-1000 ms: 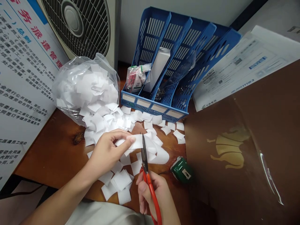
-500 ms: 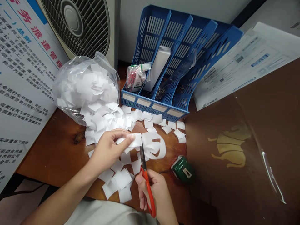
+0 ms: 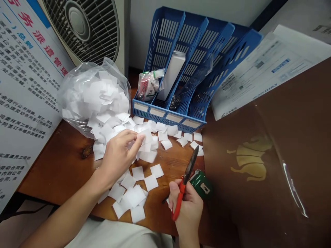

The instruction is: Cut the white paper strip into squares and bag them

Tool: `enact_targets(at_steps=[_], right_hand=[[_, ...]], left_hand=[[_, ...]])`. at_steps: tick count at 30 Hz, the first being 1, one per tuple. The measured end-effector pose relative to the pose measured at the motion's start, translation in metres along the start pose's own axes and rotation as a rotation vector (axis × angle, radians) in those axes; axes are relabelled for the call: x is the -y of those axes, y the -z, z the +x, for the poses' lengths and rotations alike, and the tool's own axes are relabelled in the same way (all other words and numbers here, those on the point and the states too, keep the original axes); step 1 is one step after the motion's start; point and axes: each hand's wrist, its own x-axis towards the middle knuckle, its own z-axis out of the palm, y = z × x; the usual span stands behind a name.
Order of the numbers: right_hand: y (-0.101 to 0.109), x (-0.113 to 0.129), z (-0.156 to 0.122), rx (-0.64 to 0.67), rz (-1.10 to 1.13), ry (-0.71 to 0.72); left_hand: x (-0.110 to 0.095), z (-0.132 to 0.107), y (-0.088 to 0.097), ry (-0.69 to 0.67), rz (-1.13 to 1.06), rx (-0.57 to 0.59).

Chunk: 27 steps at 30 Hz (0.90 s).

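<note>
Observed from alongside: right hand [image 3: 187,203] — clamped on red-handled scissors [image 3: 191,165], fronting the blue rack's [image 3: 162,119] right portion | left hand [image 3: 120,155] — thumb and finger pinching white paper [image 3: 145,138], fronting rack's left portion | paper-filled bag [image 3: 116,67], left of rack.

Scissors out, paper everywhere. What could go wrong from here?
1. The scissors in the right hand have bare blades; they might nick the left hand, which pinches white paper, if the two come together.
2. The fan stands close to the loose paper squares; if it runs, they could scatter.
3. The green tape measure sits near the right hand and might get knocked.
</note>
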Motion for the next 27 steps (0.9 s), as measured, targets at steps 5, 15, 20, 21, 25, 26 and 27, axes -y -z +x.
enact_targets(at_steps=[5,15,20,21,25,26,27], right_hand=[[-0.009,-0.014,0.001,-0.045,-0.051,0.148],[-0.005,-0.015,0.003,0.016,-0.041,0.137],[-0.004,-0.019,0.005,-0.001,0.057,0.098],[-0.003,-0.019,0.005,0.000,0.077,0.094],[-0.004,-0.019,0.006,-0.003,0.167,0.087],[-0.004,-0.019,0.006,-0.007,0.192,0.090],[-0.005,-0.019,0.006,-0.009,0.208,0.091]], left_hand=[[0.002,0.012,-0.003,-0.097,0.012,0.015],[0.001,0.020,0.008,-0.061,-0.068,0.056],[-0.009,0.022,0.013,-0.116,-0.176,0.108],[-0.012,0.022,0.015,-0.117,-0.208,0.092],[-0.019,0.015,0.028,-0.146,-0.193,0.040],[-0.019,0.010,0.031,-0.163,-0.152,0.079],[-0.019,0.006,0.033,-0.181,-0.110,0.148]])
